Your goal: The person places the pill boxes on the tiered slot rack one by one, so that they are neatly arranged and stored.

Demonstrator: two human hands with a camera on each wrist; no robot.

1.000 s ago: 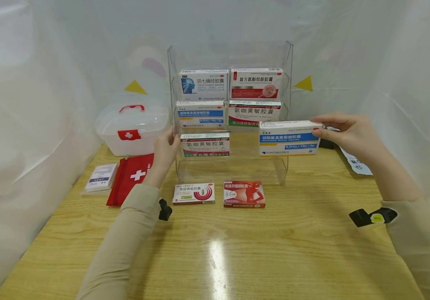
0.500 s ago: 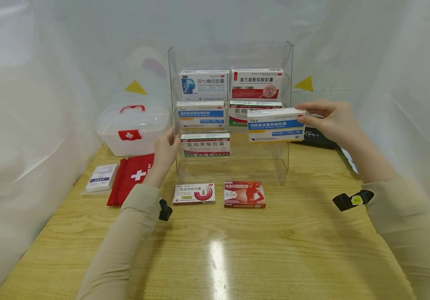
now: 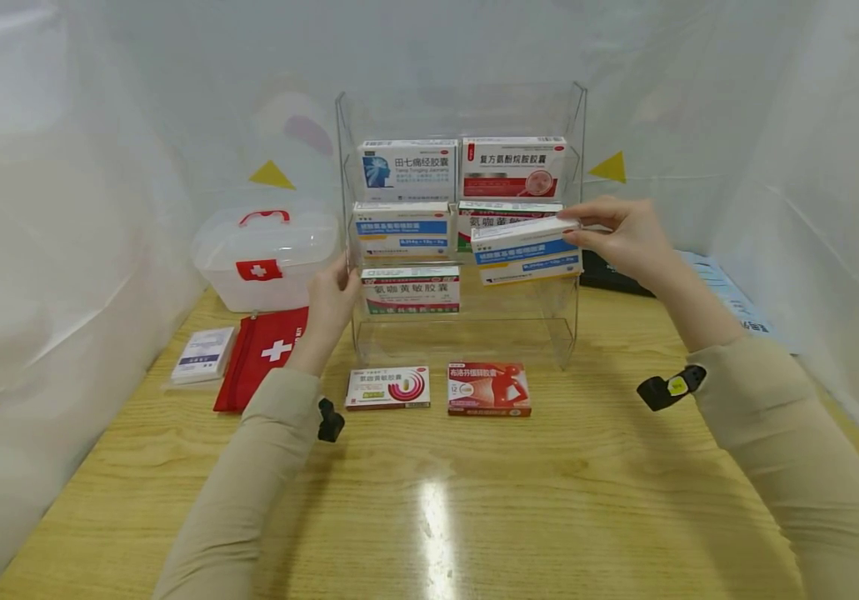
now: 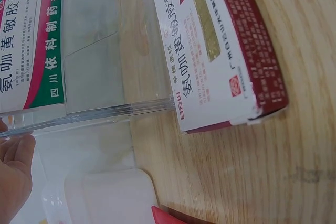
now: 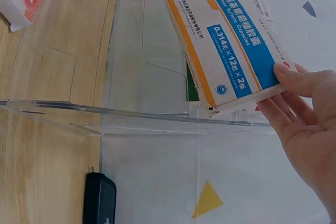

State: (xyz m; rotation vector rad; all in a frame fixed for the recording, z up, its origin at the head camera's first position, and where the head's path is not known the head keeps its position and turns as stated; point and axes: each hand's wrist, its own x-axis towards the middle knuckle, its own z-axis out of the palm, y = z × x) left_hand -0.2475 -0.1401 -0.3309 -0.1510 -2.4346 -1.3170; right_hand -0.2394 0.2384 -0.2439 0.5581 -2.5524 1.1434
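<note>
Clear acrylic tiered rack (image 3: pixel 571 150) stands on the wooden table (image 3: pixel 429 500), medicine boxes on its steps. Right hand (image 3: pixel 627 237) pinches a white box with a blue band (image 3: pixel 526 250) by its right end, thumb under, fingers on top; box tilted, hovering in front of the middle step's right side, over the bare right half of the lowest step. Right wrist view confirms fingertips (image 5: pixel 289 80) clamped on the box end, box not yet seated. Left hand (image 3: pixel 332 296) rests against the rack's left wall beside the green-banded box (image 3: pixel 410 292) on the lowest step, fingers gently curved against the edge, steadying. Step in hand, as judged: shelving the blue-band box. Next move likely calls for levelling it and lowering it behind the step's front lip. Two boxes lie flat ahead of the rack: a white-red one (image 3: pixel 387 387) and a red one (image 3: pixel 489 388)
</note>
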